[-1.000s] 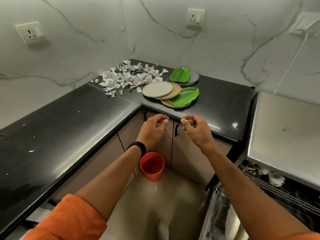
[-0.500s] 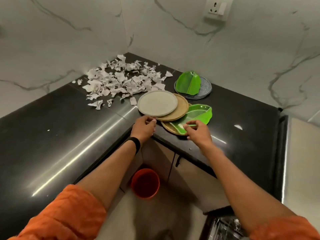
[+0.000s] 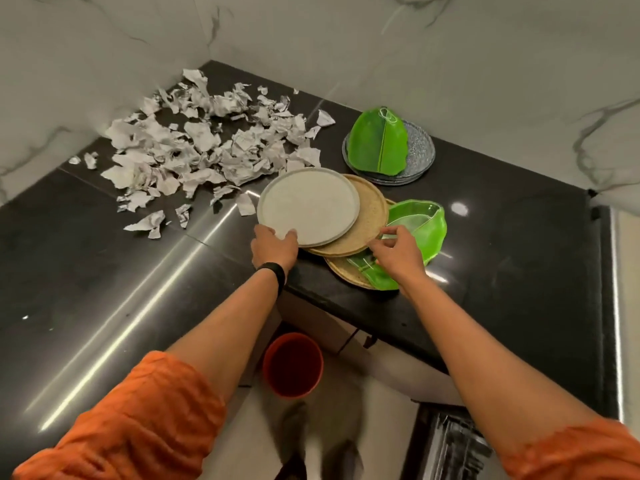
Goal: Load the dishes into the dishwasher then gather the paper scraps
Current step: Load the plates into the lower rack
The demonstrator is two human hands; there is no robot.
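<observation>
Left hand: up from the cupboard, now grips the grey plate's rim. Right hand: curls at the tan plate's edge, hold unclear. Begins dish loading.

The black corner counter we faced
Paper scraps lay left of and behind the tan plates; we saw blue-grey plates behind them, rightward.

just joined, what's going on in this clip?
A person is starting on the dishes at the counter corner. The left hand grips the near rim of the grey plate, which lies on a tan plate. The right hand has its fingers where that plate meets a green leaf dish; which one it holds is unclear. The paper scraps lie untouched behind.
</observation>
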